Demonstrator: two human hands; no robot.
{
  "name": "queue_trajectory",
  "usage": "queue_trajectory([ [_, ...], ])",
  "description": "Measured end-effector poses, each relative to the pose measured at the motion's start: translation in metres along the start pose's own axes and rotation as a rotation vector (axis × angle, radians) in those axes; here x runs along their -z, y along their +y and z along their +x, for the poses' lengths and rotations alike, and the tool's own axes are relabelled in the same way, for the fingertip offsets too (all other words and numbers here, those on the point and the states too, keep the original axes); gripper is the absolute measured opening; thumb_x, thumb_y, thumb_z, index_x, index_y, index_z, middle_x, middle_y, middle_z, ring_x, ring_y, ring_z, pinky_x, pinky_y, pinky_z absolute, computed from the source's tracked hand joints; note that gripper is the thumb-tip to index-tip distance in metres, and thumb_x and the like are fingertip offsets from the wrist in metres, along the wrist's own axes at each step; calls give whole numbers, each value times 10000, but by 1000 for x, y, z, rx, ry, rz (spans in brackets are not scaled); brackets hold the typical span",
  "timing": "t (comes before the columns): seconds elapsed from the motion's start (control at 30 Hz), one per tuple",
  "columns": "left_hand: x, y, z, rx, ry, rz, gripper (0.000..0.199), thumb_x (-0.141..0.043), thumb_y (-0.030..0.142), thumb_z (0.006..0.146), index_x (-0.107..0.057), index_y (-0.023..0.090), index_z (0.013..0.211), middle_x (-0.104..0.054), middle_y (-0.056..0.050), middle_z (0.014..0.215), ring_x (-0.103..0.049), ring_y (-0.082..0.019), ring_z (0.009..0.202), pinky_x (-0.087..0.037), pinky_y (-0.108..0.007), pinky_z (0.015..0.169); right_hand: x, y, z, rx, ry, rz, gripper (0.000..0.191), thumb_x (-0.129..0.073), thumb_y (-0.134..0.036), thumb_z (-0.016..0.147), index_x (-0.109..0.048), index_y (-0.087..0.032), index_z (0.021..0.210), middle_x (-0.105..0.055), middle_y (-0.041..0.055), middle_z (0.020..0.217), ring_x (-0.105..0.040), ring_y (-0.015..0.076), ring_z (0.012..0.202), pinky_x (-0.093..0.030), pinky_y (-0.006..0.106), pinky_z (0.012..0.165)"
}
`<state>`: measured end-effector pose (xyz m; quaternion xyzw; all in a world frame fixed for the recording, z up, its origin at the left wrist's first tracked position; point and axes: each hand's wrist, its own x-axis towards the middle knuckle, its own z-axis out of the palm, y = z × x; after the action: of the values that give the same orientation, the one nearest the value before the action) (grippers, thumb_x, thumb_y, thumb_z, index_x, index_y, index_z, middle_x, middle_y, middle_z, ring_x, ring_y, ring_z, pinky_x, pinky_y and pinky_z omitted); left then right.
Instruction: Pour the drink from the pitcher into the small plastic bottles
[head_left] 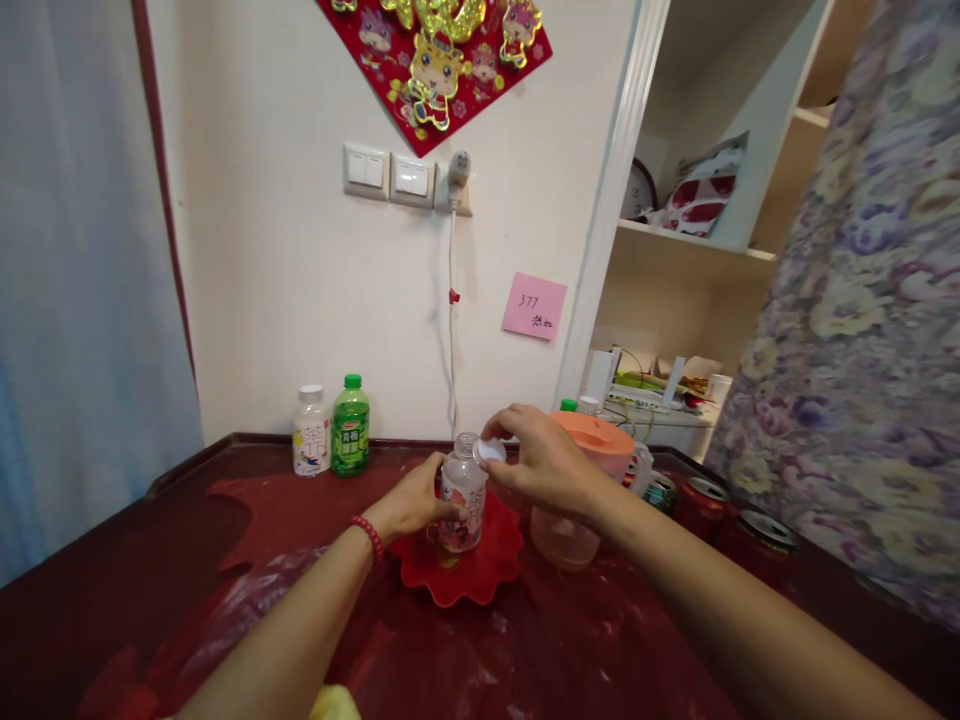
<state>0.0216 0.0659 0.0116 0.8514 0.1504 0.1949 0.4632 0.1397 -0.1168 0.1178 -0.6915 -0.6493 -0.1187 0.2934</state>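
Left hand clamped around a clear bottle, upright in a red scalloped tray inward of the desk's back edge. Right hand pinches a white cap beside the bottle's mouth; contact between the 2 cannot be confirmed. 1 white-capped bottle and 1 green bottle stand toward the back left corner.

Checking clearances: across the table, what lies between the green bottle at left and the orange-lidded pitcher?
In the head view: the clear bottle in the left hand, the red tray beneath, and the right hand holding a white cap.
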Motion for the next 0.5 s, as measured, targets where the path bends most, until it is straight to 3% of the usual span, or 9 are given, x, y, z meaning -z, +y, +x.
queue_trajectory([
  [0.23, -1, 7, -6, 15, 10, -3, 583, -791, 234, 570, -517, 177, 1082, -686, -64, 1037, -642, -275, 996, -503, -363, 846, -21, 15, 44, -34, -115, -47, 212, -718, -251, 732, -695, -203, 937, -610, 33, 901, -562, 189, 849, -406, 292, 748],
  [0.5, -1, 4, -6, -5, 15, -4, 605, -820, 276, 562, -536, 180, 1087, -682, -63, 1070, -639, -281, 1017, -491, -364, 855, -28, 27, 55, -70, -158, -18, 204, -716, -279, 740, -714, -203, 928, -641, 30, 884, -570, 168, 785, -415, 272, 695],
])
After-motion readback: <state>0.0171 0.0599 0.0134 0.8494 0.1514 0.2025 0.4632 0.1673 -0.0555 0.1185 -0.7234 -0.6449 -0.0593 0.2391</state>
